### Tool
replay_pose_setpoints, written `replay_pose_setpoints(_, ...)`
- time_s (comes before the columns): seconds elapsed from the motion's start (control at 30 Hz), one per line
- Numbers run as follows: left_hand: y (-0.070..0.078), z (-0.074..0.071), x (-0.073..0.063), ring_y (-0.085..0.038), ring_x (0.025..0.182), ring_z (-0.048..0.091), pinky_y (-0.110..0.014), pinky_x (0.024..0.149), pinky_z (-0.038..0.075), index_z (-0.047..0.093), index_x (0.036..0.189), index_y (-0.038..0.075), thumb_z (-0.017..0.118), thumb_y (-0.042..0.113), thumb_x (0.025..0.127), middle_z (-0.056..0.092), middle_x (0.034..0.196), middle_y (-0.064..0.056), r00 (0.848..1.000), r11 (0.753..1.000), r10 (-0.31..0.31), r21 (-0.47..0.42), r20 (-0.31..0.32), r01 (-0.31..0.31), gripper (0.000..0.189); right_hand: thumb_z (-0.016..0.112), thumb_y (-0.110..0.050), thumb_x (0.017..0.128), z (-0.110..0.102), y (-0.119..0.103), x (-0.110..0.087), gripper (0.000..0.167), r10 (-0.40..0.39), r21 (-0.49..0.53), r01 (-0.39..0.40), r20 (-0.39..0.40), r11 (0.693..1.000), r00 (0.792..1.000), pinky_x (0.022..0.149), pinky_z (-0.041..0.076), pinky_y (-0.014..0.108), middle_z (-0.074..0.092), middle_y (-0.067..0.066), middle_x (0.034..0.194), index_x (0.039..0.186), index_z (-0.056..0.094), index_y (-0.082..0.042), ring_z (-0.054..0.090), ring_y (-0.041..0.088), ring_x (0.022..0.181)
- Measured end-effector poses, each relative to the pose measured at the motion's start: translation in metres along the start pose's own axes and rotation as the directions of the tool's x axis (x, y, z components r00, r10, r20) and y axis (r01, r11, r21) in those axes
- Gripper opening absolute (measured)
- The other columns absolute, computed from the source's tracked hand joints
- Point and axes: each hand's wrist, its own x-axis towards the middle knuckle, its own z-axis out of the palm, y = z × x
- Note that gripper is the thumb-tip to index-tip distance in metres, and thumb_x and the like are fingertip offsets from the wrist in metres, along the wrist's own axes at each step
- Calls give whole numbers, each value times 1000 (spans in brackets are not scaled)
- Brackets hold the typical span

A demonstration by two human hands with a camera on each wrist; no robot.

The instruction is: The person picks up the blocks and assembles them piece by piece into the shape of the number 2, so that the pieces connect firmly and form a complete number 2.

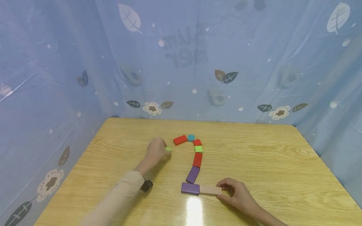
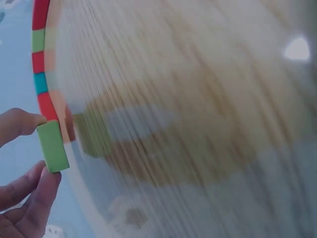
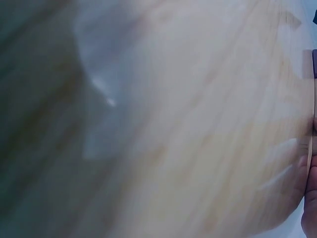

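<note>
My left hand point(image 1: 155, 153) pinches a green block point(image 2: 53, 146) between thumb and fingers, left of a curved line of blocks. In the left wrist view the block's top edge comes close to a red block point(image 2: 48, 106); whether they touch I cannot tell. At the line's near end, my right hand point(image 1: 239, 196) grips the right end of a plain wooden block point(image 1: 209, 190) between thumb and fingers. That block lies flat on the table, its left end against a purple block point(image 1: 190, 188). The right wrist view shows only part of the right hand at its edge.
The line continues with another purple block point(image 1: 193, 174), a red block point(image 1: 197, 160), a green block point(image 1: 199, 149), a small red block point(image 1: 197, 142), a blue block point(image 1: 191, 137) and a red end block point(image 1: 180, 140). Blue patterned curtains point(image 1: 181, 62) surround the wooden table point(image 1: 254, 150).
</note>
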Motion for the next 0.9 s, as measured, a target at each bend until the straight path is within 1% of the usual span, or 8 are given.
replay_pose_setpoints(0.13, 4, 5, 3, -8, 47, 13, -21, 43, 13, 26, 46, 16, 76, 7, 65, 15, 47, 7, 1000, 1000, 22, 7, -17, -21, 55, 81, -15, 76, 0, 0, 0, 24, -2, 11, 2, -3, 1000, 1000, 70, 53, 22, 67, -4, 92, 96, 68, -11, 59, 3, 81)
replay_pose_setpoints(0.3, 7, 10, 8, -7, 47, 12, -21, 42, 12, 25, 45, 17, 69, 3, 63, 13, 47, 8, 999, 1000, 16, -1, -39, -16, 50, 81, -15, 76, 1, 0, -1, 24, -2, 21, 2, -6, 1000, 1000, 70, 54, 23, 67, -4, 92, 96, 68, -11, 59, 3, 82)
replay_pose_setpoints(0.37, 7, 11, 11, -7, 47, 12, -21, 41, 12, 24, 46, 17, 69, 3, 64, 13, 47, 8, 999, 1000, -5, 1, -38, 5, 51, 81, -15, 76, 2, 1, -2, 24, -1, 26, 1, -7, 1000, 1000, 70, 54, 23, 67, -4, 92, 96, 68, -11, 60, 3, 82)
replay_pose_setpoints(0.43, 6, 13, 14, -7, 47, 12, -20, 41, 12, 23, 48, 17, 73, 6, 67, 13, 48, 8, 999, 1000, -19, 10, -38, 19, 55, 81, -15, 76, 2, 1, -2, 24, 2, 31, -2, -6, 1000, 1000, 71, 54, 23, 67, -4, 93, 96, 68, -11, 60, 3, 82)
replay_pose_setpoints(0.53, 4, 15, 18, -7, 46, 13, -20, 41, 13, 22, 49, 17, 78, 9, 68, 13, 48, 8, 999, 999, -32, 27, -39, 33, 60, 81, -15, 76, 2, 1, -2, 24, 6, 36, -5, -4, 999, 1000, 71, 54, 22, 67, -4, 93, 96, 68, -11, 60, 3, 83)
replay_pose_setpoints(0.63, 3, 16, 21, -7, 47, 13, -20, 41, 14, 23, 48, 17, 80, 10, 68, 14, 48, 8, 999, 999, -31, 31, -35, 32, 60, 81, -16, 76, 2, 1, -2, 25, 9, 35, -9, -5, 999, 1000, 71, 54, 22, 67, -4, 93, 96, 68, -12, 59, 3, 83)
replay_pose_setpoints(0.8, 5, 17, 25, -8, 48, 15, -21, 43, 14, 27, 49, 17, 81, 10, 68, 16, 49, 8, 1000, 1000, -23, -2, -12, 23, 58, 81, -17, 76, 1, 1, -2, 24, 11, 31, -11, -8, 999, 1000, 71, 54, 23, 67, -4, 93, 96, 68, -12, 59, 3, 83)
replay_pose_setpoints(0.9, 7, 17, 27, -8, 49, 18, -21, 44, 16, 29, 51, 17, 81, 9, 68, 20, 51, 7, 999, 999, -35, -8, 3, 35, 56, 81, -18, 76, 1, 2, -1, 25, 20, 23, -20, -1, 1000, 1000, 72, 54, 23, 67, -4, 94, 96, 68, -12, 59, 3, 83)
